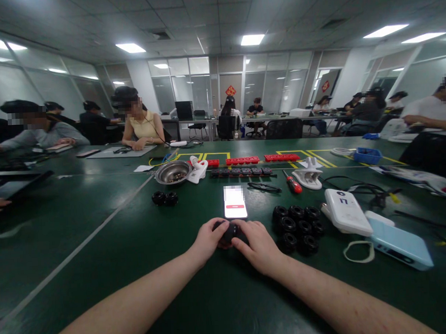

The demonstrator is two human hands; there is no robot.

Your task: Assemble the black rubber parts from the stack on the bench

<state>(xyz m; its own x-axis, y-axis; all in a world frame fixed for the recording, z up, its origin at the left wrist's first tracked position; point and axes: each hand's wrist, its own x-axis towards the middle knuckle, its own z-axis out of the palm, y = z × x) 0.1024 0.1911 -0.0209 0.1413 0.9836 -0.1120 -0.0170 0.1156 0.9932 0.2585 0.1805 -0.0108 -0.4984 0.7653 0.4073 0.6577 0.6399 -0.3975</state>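
Both my hands meet over the table just below a lit phone point(235, 213). My left hand point(208, 240) has its thumb and fingers closed around a black toy wheel point(231, 231). From the other side, my right hand point(259, 245) grips the same wheel, its fingers hiding much of it. Right of my hands stands a cluster of several black toy wheels point(287, 224). Two more black wheels point(158, 198) sit together at the left. Beyond the phone lie a long black chassis-like part point(243, 172) and red plastic pieces point(242, 160).
A metal bowl point(160, 178) holds small metal parts. Nearby are white stands point(198, 170), a red-and-black screwdriver point(293, 184) and black glasses-like frames point(264, 187). At right lie a white device point(346, 211), a light blue power bank point(401, 243) and cables. Other people sit around.
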